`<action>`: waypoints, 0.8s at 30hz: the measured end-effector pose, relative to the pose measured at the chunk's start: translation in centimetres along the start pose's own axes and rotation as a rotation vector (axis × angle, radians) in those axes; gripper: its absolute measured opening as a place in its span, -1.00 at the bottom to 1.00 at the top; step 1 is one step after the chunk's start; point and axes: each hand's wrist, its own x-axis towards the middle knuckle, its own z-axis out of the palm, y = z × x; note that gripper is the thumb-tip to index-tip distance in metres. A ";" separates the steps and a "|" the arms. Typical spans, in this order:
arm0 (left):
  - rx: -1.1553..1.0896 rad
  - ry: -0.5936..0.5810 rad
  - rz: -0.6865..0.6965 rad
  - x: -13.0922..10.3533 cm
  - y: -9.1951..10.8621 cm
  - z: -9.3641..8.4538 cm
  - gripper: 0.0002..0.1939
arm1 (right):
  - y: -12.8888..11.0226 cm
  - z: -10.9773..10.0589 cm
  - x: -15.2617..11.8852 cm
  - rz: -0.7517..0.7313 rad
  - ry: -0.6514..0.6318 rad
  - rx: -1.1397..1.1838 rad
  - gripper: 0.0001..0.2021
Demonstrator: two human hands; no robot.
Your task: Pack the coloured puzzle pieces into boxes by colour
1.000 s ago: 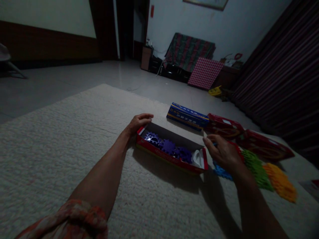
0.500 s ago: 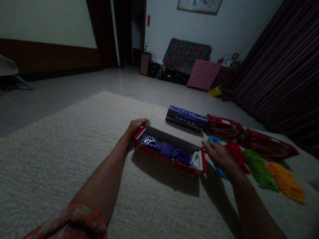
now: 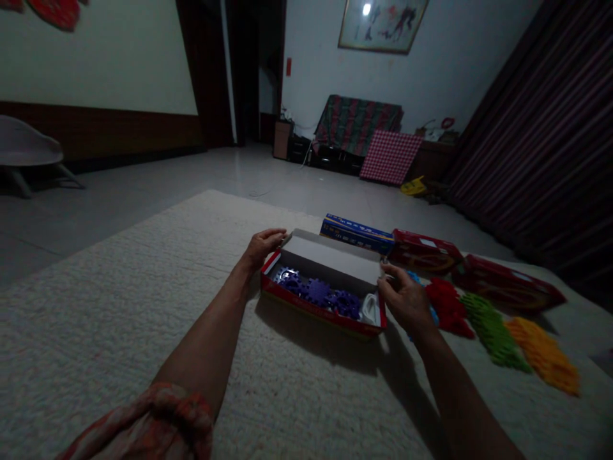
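Observation:
A red cardboard box (image 3: 316, 310) lies on the pale quilted cover with its top open. Inside are purple gear-shaped pieces (image 3: 318, 292) and a white loop-shaped piece (image 3: 370, 308) at the right end. The box lid (image 3: 335, 253), grey-white within, stands tilted up along the far side. My left hand (image 3: 262, 248) is at the lid's left corner, its fingers closed on the edge. At the lid's right corner, my right hand (image 3: 405, 295) pinches the edge between thumb and fingers.
Behind the lid stands a blue box (image 3: 357, 233), with two dark red boxes (image 3: 424, 251) to its right. Red (image 3: 447, 306), green (image 3: 495, 331) and orange (image 3: 543, 354) piles of pieces lie at the right; blue pieces (image 3: 414, 276) are partly hidden by my right hand.
The lid has come up into view at the far side of the box. My right hand has shifted left onto its corner. The view has tilted upward a little.

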 end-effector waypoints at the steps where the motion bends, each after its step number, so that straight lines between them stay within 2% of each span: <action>1: 0.003 -0.004 0.010 -0.1 0.0 0.0 -0.62 | 0.2 0.1 -0.1 -0.004 0.014 0.018 -0.51; 6: 0.001 -0.028 0.052 -0.1 0.5 0.1 -0.62 | 0.5 0.5 -0.5 -0.043 0.060 0.158 -0.51; 12: -0.030 -0.057 0.148 0.4 1.2 0.3 -0.48 | -1.1 0.7 -0.8 -0.035 0.172 0.298 -0.44; 15: -0.033 -0.121 0.161 0.2 1.6 0.1 -0.45 | -2.0 0.3 -1.2 -0.026 0.197 0.316 -0.44; 19: 0.011 -0.240 0.170 -0.7 2.3 -0.5 -0.47 | -2.7 -0.4 -2.0 -0.043 0.168 0.289 -0.42; 24: 0.028 -0.186 0.183 -2.2 3.0 -1.1 -0.56 | -3.4 -1.1 -3.3 -0.076 0.166 0.277 -0.46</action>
